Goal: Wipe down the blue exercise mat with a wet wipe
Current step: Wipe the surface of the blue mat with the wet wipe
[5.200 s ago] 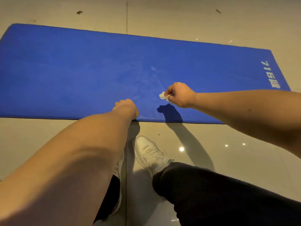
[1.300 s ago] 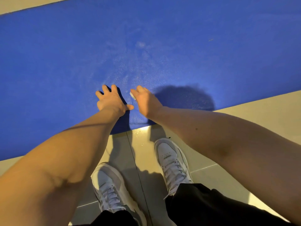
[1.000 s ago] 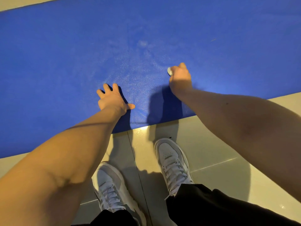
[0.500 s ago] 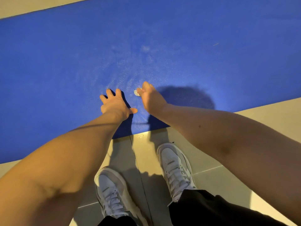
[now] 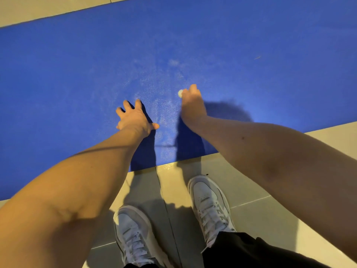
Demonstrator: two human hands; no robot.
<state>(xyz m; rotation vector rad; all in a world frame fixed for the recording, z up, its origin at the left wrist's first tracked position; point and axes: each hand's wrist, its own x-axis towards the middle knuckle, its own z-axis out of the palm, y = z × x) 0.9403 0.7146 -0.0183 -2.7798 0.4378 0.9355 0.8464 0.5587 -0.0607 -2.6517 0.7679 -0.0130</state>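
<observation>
The blue exercise mat (image 5: 67, 78) fills the upper half of the head view, lying on a tiled floor. My left hand (image 5: 133, 118) rests flat on the mat near its front edge, fingers spread. To its right, my right hand (image 5: 192, 104) presses a small balled white wet wipe (image 5: 180, 93) onto the mat; only a bit of the wipe shows past my fingers. A paler, speckled patch of mat lies between and beyond my hands.
The beige tiled floor (image 5: 270, 219) runs along the mat's front edge, and a strip of it shows behind the mat at the top left. My two white sneakers (image 5: 209, 202) stand on the tiles close to the mat's edge, with dark trouser legs at the bottom.
My right hand with the wipe has slid away from me and slightly right across the mat since half a second ago. My left hand has stayed planted in place.
</observation>
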